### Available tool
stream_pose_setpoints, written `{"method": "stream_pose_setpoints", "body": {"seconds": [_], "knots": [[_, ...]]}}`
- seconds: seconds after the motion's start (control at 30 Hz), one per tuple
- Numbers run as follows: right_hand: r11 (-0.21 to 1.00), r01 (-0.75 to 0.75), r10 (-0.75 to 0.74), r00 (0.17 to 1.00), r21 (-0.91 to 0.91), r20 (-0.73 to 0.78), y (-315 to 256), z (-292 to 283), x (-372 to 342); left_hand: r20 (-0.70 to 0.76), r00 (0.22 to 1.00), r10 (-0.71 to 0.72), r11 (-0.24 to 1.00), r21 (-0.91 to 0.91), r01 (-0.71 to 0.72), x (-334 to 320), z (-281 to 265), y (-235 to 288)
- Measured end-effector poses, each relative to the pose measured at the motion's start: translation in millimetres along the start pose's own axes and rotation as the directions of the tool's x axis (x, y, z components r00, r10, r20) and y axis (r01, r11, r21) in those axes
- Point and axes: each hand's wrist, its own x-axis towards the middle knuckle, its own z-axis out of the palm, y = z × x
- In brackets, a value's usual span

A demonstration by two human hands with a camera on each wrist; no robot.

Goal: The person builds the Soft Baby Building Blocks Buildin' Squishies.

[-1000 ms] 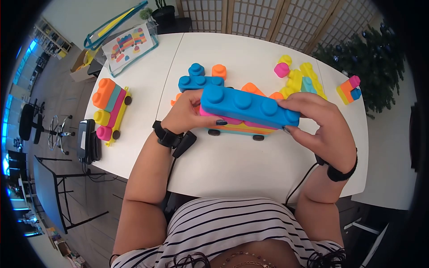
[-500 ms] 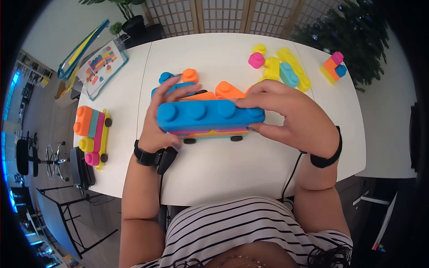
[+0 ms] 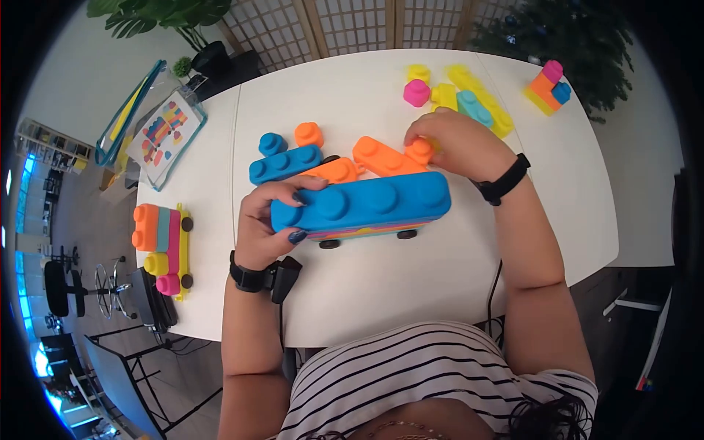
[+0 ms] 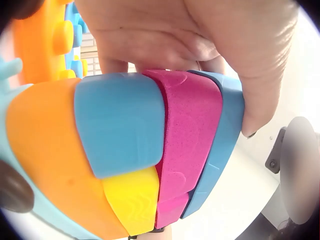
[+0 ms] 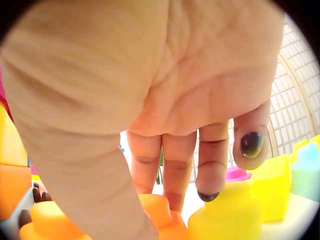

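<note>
Nearest to the person's striped shirt (image 3: 381,359), the left hand (image 3: 260,226) is gripping the left end of the long blue block (image 3: 367,205), the thumb pressing on the near side and the fingers bending over the far side. This block is lying on top of a wheeled stack (image 4: 195,130), whose magenta, yellow and orange parts are showing in the left wrist view. Its long axis is running from left to right in the centre of the frame, the right end slightly higher. Just beyond this right end, the small orange block (image 3: 419,151) is sitting at the bent fingers of the right hand (image 3: 469,143), which is clearly the nearer hand. The thumb and fingers are standing around it, but whether they are really pinching it, I cannot tell. A sloped orange block (image 3: 378,156) is lying to its left, slanting down to the right. Further left, the blue studded block (image 3: 290,163) is resting on the table (image 3: 367,293). Farther away, a pink block (image 3: 416,93) and a teal block (image 3: 474,108) are lying toward the upper right, and a picture card (image 3: 167,136) is standing at upper left.
</note>
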Motion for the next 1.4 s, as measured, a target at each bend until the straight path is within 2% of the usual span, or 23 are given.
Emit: {"method": "stream_pose_setpoints", "body": {"seconds": [0.03,0.1,0.27,0.33,0.37,0.43,0.47,0.53,0.67,0.7,0.73,0.8,0.83,0.9,0.97,1.03,1.1,1.2,1.3,1.4], "knots": [[1.000,0.002,-0.002,1.000,-0.017,-0.029,1.5,2.8,1.5,-0.005,0.999,-0.034,0.999,0.029,0.034,0.3,2.6,4.1],[0.998,0.053,-0.051,0.995,0.019,-0.091,-0.1,-4.8,-3.1,-0.004,1.000,0.012,1.000,-0.001,-0.012,-0.3,2.1,9.7],[0.981,0.083,-0.047,0.979,0.177,-0.196,-44.4,-60.3,-20.6,-0.015,0.998,0.068,0.993,0.098,-0.066,10.6,15.7,13.7],[0.932,0.228,-0.085,0.894,0.283,-0.441,-66.9,-62.7,-27.2,-0.008,0.997,0.076,0.988,0.133,-0.075,10.7,18.9,17.5],[0.933,0.225,-0.084,0.896,0.282,-0.436,-77.1,-58.7,-29.7,-0.024,0.998,0.052,0.986,0.161,-0.047,10.5,20.6,19.9],[0.794,0.366,-0.165,0.898,0.485,-0.408,-97.7,-49.8,-30.6,-0.036,0.999,0.027,0.982,0.187,-0.020,10.7,23.7,21.4],[0.795,0.364,-0.162,0.898,0.485,-0.409,-106.5,-43.1,-27.1,-0.032,0.998,0.050,0.984,0.171,-0.044,11.3,24.3,21.6],[0.756,0.335,-0.189,0.934,0.562,-0.302,-117.4,-27.6,-20.8,-0.028,0.997,0.070,0.986,0.156,-0.064,11.5,22.8,21.9],[0.671,0.361,-0.225,0.932,0.648,-0.285,-105.8,-24.1,-16.1,-0.062,0.998,0.032,0.991,0.129,-0.024,8.3,24.4,24.0],[0.669,0.368,-0.235,0.929,0.646,-0.287,-108.0,-25.0,-16.5,-0.075,0.997,0.012,0.994,0.112,-0.003,9.4,26.7,24.6],[0.726,0.410,-0.262,0.907,0.552,-0.329,-112.3,-26.1,-19.0,-0.038,0.999,0.033,0.987,0.158,-0.026,10.3,27.9,27.0],[0.824,0.470,-0.319,0.846,0.317,-0.427,-127.6,-30.8,-23.9,-0.070,0.997,0.010,0.985,0.173,0.002,5.6,38.4,30.3],[0.821,0.476,-0.327,0.845,0.317,-0.423,-136.3,-32.7,-24.2,-0.098,0.995,-0.016,0.983,0.181,0.033,4.0,43.7,30.1],[0.818,0.558,-0.454,0.776,0.139,-0.438,-153.1,-31.6,-24.1,-0.064,0.998,0.018,0.974,0.228,-0.003,3.0,50.4,24.3],[0.816,0.545,-0.416,0.785,0.191,-0.459,-160.9,-12.3,-22.2,-0.073,0.997,-0.023,0.984,0.173,0.035,1.9,59.0,28.4],[0.861,0.451,-0.317,0.838,0.237,-0.444,-163.1,-2.4,-21.6,-0.049,0.998,-0.040,0.980,0.193,0.049,0.0,52.6,19.9],[0.865,0.442,-0.321,0.850,0.236,-0.417,-164.6,-6.0,-22.5,-0.036,0.997,-0.070,0.992,0.098,0.073,0.7,51.5,17.6],[0.874,0.432,-0.325,0.860,0.222,-0.394,-165.5,-7.9,-23.2,-0.036,0.996,-0.077,0.996,0.048,0.079,1.2,54.3,17.2],[0.883,0.423,-0.326,0.866,0.206,-0.379,-163.6,-10.1,-23.4,0.004,1.000,-0.017,0.993,0.114,0.016,1.7,50.2,15.0],[0.898,0.410,-0.338,0.875,0.159,-0.346,-165.2,-8.4,-23.0,-0.007,1.000,-0.025,0.993,0.113,0.026,1.1,50.9,17.5]]}}
